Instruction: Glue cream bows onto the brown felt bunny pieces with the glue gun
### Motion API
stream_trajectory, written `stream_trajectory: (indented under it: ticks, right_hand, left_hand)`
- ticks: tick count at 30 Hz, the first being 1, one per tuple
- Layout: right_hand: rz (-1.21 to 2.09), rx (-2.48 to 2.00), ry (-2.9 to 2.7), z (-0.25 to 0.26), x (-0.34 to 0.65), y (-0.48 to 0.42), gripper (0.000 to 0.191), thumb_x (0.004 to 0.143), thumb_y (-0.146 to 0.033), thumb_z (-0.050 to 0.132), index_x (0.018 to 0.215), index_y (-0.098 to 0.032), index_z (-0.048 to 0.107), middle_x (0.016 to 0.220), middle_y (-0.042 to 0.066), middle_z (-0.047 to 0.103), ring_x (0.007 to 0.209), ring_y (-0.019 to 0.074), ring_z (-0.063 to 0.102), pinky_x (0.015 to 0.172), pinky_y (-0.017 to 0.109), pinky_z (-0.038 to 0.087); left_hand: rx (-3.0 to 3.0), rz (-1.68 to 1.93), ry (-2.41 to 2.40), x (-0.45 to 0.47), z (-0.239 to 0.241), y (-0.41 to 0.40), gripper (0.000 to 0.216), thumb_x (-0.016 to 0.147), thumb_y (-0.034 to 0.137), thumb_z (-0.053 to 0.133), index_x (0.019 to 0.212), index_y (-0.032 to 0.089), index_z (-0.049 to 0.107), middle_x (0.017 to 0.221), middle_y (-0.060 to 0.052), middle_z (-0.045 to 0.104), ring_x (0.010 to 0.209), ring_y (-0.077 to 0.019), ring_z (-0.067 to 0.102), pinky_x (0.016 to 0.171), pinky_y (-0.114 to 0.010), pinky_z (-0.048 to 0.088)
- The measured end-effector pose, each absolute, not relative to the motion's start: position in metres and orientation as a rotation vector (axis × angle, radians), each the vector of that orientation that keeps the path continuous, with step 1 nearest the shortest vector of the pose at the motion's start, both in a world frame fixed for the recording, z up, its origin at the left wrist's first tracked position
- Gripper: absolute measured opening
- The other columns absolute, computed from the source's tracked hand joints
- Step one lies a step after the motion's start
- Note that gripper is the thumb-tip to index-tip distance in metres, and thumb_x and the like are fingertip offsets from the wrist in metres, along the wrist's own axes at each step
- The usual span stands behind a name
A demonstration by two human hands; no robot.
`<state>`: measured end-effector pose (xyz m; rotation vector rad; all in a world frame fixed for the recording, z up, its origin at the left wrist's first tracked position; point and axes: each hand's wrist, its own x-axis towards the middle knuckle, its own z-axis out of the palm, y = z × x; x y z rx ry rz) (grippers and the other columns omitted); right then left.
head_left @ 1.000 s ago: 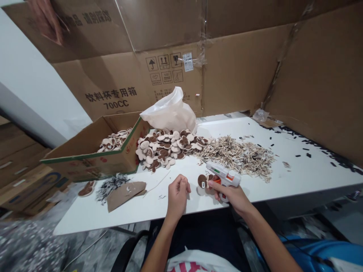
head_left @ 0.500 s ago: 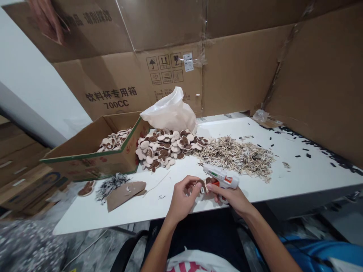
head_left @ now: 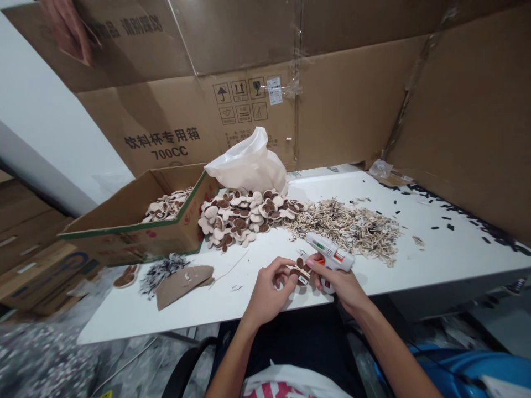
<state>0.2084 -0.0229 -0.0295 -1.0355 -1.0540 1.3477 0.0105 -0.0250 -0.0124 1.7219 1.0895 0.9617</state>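
Observation:
My left hand [head_left: 267, 290] pinches a small brown rabbit-shaped felt piece [head_left: 301, 263] by its left side, just above the table's front edge. Across the piece lie a pale thin strip and a small white label [head_left: 303, 280]. A white hot glue gun [head_left: 331, 251] with an orange trigger is gripped in my right hand [head_left: 342, 284], its nozzle pointing up and left. The thumb of that hand also reaches the right side of the felt piece. Beyond my hands is a heap of similar white-and-brown pieces [head_left: 238, 218], beside a heap of short beige strips [head_left: 350, 226].
At the left stands an open cardboard box [head_left: 136, 243] with more felt pieces inside. A white plastic bag [head_left: 253, 163] rests behind the heap. Small black pieces [head_left: 452, 209] are scattered at the right. Tall cardboard walls [head_left: 352, 99] enclose the back. Another person's hand [head_left: 70, 33] shows at upper left.
The glue gun has shifted slightly right, its nozzle moving away from above the felt piece. The felt piece has turned, so its label and pale strip show more clearly.

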Motion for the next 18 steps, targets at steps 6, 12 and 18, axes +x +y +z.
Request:
stream_trajectory:
  ticks: [6,12,18]
  right_hand:
    - [1.349,-1.032,-1.088,-0.0319,0.2086,-0.0214,0.027,0.085,-0.044,0.080,0.087,-0.019,0.070,0.061,-0.002,0.063,0.049,0.0124,0.056,0.051,0.024,0.041]
    - [1.397,-1.025,-1.092,-0.0320,0.2079,-0.0221,0.029,0.082,-0.046,0.082,0.085,-0.021,0.069,0.057,-0.003,0.060,0.049,0.0135,0.056,0.050,0.025,0.042]
    - [1.399,-1.044,-1.109,-0.0325,0.2087,-0.0212,0.031,0.081,-0.048,0.082,0.086,-0.021,0.069,0.057,-0.003,0.061,0.049,0.0128,0.056,0.050,0.024,0.040]
  left_hand:
    - [1.801,0.923,1.122,0.0119,-0.0059,-0.0272,0.021,0.093,0.036,0.063,0.105,0.019,0.070,0.074,0.001,0.063,0.068,-0.0143,0.054,0.066,-0.025,0.040]
    - [1.850,0.839,1.143,0.0161,-0.0024,-0.0282,0.015,0.088,0.033,0.068,0.085,0.019,0.068,0.069,0.003,0.057,0.064,-0.0124,0.048,0.061,-0.023,0.037]
    - [1.843,0.808,1.164,0.0145,-0.0080,-0.0258,0.021,0.091,0.032,0.062,0.076,0.017,0.064,0.067,0.003,0.056,0.064,-0.0119,0.045,0.061,-0.023,0.036]
